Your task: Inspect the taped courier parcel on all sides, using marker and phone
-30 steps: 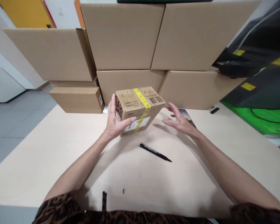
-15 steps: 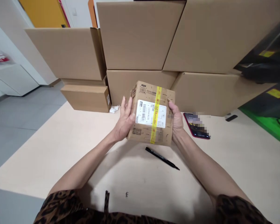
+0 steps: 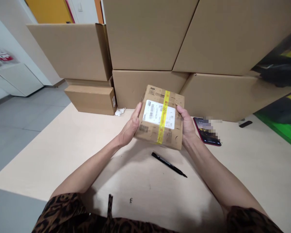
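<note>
A small brown cardboard box (image 3: 151,131) is held up over the table between my two hands, its labelled face tilted towards me. A white shipping label (image 3: 151,111) and a strip of yellow tape (image 3: 161,131) cross that face. My left hand (image 3: 131,127) presses on the box's left side, its fingers partly hidden behind the edge. My right hand (image 3: 186,123) grips the right side with the thumb on the front face. Below the box, a black marker (image 3: 169,165) lies on the table.
Large cardboard boxes (image 3: 150,35) stand stacked along the back. A flat carton (image 3: 89,100) sits at the back left, with a crumpled white scrap (image 3: 120,112) beside it. To the right lie a phone (image 3: 207,132) and a small black object (image 3: 245,124). Black bags (image 3: 278,71) are at far right.
The box has tipped back slightly, and the fingers of my left hand have closed in against its side. The view has shifted a little; the marker and phone lie where they were.
</note>
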### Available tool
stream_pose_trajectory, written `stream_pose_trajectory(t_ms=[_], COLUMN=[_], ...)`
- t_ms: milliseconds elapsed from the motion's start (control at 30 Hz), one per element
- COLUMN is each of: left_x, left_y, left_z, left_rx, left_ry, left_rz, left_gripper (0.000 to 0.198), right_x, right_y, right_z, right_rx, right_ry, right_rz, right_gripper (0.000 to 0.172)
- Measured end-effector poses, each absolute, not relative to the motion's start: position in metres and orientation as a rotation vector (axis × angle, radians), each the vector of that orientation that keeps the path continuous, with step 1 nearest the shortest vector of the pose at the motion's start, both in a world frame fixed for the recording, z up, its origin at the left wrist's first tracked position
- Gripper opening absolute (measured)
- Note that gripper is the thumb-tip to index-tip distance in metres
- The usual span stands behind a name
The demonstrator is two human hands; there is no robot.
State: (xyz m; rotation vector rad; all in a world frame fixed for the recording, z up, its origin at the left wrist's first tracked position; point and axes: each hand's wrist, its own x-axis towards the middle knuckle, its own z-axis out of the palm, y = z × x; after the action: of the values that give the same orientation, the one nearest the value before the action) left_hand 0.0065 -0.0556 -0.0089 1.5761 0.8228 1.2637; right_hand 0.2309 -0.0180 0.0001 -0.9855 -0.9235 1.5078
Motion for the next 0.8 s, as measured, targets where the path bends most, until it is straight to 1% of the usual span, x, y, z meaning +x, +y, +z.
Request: stream_pose_trajectory(t_ms=[67,133,167,333,400,467,567,633,700,800], left_x=[0.008,0.010,0.011,0.011,0.009,0.006,0.004,0.004,0.009,0.020], left_y=[-0.053,-0.052,-0.052,-0.048,-0.045,-0.043,-0.039,-0.039,-0.041,-0.049], left_z=[-0.008,-0.007,-0.005,0.001,0.003,0.006,0.008,0.009,0.009,0.006], left_rx=[1.359,1.166,1.078,0.856,0.829,0.788,0.705,0.671,0.662,0.660], left_ry=[0.817,0.781,0.765,0.757,0.739,0.733,0.755,0.757,0.746,0.740], left_rz=[1.235,1.194,1.182,1.309,1.362,1.426,1.602,1.713,1.774,1.766], left_gripper=[0.096,0.097,0.094,0.060,0.050,0.046,0.042,0.041,0.043,0.049], right_x=[0.224,0.219,0.217,0.222,0.227,0.232,0.234,0.232,0.227,0.220], right_y=[-0.026,-0.035,-0.038,-0.047,-0.048,-0.049,-0.050,-0.051,-0.050,-0.049], right_z=[0.002,0.004,0.005,0.010,0.011,0.011,0.006,0.001,-0.004,-0.010], right_rx=[-0.941,-0.901,-0.885,-0.805,-0.793,-0.810,-0.854,-0.865,-0.846,-0.832], right_ry=[-0.929,-0.969,-1.001,-1.220,-1.288,-1.376,-1.505,-1.531,-1.488,-1.353], right_rz=[1.462,1.417,1.398,1.370,1.353,1.320,1.258,1.203,1.137,1.046], right_gripper=[0.061,0.068,0.073,0.092,0.099,0.099,0.087,0.084,0.085,0.094])
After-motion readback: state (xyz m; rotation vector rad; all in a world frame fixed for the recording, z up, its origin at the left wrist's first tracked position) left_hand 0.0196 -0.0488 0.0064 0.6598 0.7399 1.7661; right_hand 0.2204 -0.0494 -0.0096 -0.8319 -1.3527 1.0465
